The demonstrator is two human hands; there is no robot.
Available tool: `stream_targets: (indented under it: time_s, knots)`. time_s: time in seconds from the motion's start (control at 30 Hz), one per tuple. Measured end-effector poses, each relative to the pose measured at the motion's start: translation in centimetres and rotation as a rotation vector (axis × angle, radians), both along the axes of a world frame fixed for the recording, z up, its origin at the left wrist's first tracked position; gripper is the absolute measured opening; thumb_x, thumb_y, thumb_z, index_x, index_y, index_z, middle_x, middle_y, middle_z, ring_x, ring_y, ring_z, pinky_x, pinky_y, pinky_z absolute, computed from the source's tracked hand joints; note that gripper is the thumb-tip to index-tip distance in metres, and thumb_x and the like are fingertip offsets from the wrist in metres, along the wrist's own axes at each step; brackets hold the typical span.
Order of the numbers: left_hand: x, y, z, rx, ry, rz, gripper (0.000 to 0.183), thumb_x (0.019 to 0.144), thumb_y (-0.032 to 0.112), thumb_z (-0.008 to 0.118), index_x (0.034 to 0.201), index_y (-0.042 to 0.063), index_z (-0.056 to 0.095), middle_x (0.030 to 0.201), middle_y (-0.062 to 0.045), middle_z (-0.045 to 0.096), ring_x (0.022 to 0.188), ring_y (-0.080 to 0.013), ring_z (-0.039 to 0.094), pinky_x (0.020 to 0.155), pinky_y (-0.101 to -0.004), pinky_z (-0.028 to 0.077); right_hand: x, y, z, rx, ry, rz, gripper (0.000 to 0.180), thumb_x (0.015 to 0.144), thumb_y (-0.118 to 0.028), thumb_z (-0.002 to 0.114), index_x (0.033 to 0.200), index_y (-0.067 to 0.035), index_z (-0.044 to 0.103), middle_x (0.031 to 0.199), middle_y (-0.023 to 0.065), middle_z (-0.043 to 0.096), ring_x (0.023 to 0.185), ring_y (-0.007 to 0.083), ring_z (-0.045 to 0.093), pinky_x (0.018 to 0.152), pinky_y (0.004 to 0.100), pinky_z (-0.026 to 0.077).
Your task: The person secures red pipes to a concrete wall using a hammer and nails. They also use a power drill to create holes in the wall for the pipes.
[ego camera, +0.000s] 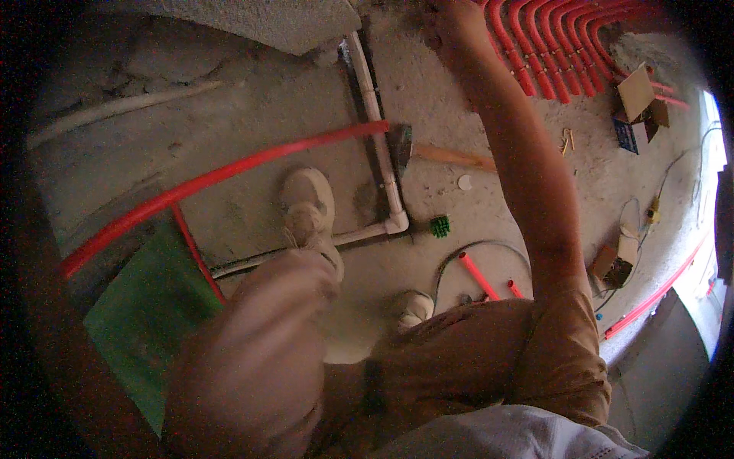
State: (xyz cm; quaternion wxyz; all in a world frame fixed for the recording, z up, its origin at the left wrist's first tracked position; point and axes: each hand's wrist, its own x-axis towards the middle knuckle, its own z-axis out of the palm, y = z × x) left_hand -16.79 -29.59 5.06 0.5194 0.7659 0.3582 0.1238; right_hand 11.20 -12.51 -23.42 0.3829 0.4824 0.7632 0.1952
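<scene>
My right arm reaches up past my bent right knee. My right hand (pixel 456 23) is at the top edge, blurred and partly in shadow, beside a row of bent red conduits (pixel 539 51). Whether it holds anything is hidden. My left hand is out of view. Below my right forearm lies a tool with a wooden handle (pixel 450 156) and a flat dark metal head (pixel 401 146), touching or close to a pale pipe (pixel 378 126) set in a floor groove. A long red conduit (pixel 246 163) crosses the floor, its end over that pipe.
A pipe elbow (pixel 397 222) and a green bristly piece (pixel 440 226) lie by my shoes. Short red conduit pieces (pixel 479 275) and a cable (pixel 453 252) are near my knee. Cardboard boxes (pixel 636 94) stand at right; a green sheet (pixel 149 315) lies left.
</scene>
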Motion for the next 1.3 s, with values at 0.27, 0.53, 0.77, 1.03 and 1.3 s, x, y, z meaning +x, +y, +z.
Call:
stream_targets:
  time_s: [0.27, 0.53, 0.77, 1.03, 1.3]
  knots:
    - [-0.1, -0.4, -0.3, -0.012, -0.012, 0.003, 0.023, 0.092, 0.001, 0.063, 0.111, -0.011, 0.058, 0.125, -0.027, 0.063, 0.116, -0.0363, 0.064, 0.103, -0.0444, 0.051, -0.9, -0.5, 0.7, 0.045, -0.373, -0.017, 0.047, 0.097, -0.025, 0.043, 0.139, -0.008, 0.051, 0.137, 0.0158, 0.055, 0.126, 0.0336, 0.049, 0.106, 0.0385, 0.04]
    - [-0.3, -0.6, 0.4, -0.029, 0.005, 0.003, 0.023, 0.091, 0.0, 0.063, 0.11, -0.012, 0.058, 0.125, -0.027, 0.063, 0.116, -0.0367, 0.064, 0.103, -0.0448, 0.052, -0.7, -2.6, -0.9, 0.353, 2.158, -0.893, 0.021, 0.1, -0.03, 0.057, 0.102, -0.009, 0.057, 0.091, 0.0027, 0.051, 0.082, 0.0181, 0.046, 0.071, 0.0329, 0.037]
    - [0.4, -1.0, 0.7, -0.077, 0.078, -0.004, 0.022, 0.091, 0.0, 0.063, 0.109, -0.013, 0.058, 0.124, -0.028, 0.063, 0.116, -0.037, 0.064, 0.103, -0.0452, 0.052, -0.8, -2.3, -1.7, 0.378, 2.737, -0.732, 0.031, 0.102, -0.032, 0.063, 0.08, -0.011, 0.057, 0.069, -0.0041, 0.049, 0.06, 0.0101, 0.044, 0.054, 0.0301, 0.036]
    - [-0.1, -1.6, -0.4, -0.008, -0.049, 0.032, 0.018, 0.09, -0.002, 0.061, 0.105, -0.013, 0.058, 0.122, -0.026, 0.063, 0.117, -0.0341, 0.063, 0.105, -0.0411, 0.049, -0.6, -2.2, -1.3, 0.254, 2.735, -0.83, 0.031, 0.103, -0.031, 0.06, 0.081, -0.01, 0.057, 0.07, -0.0034, 0.048, 0.06, 0.0118, 0.046, 0.056, 0.0312, 0.041]
    - [-1.0, 0.4, -0.3, 0.082, -0.135, 0.053, 0.023, 0.08, -0.001, 0.067, 0.094, -0.014, 0.056, 0.113, -0.031, 0.062, 0.11, -0.0418, 0.065, 0.1, -0.0486, 0.052, -0.3, -2.6, -1.7, 0.275, 2.679, -0.832, 0.031, 0.105, -0.032, 0.057, 0.084, -0.009, 0.058, 0.072, -0.002, 0.05, 0.062, 0.0133, 0.048, 0.058, 0.0325, 0.041]
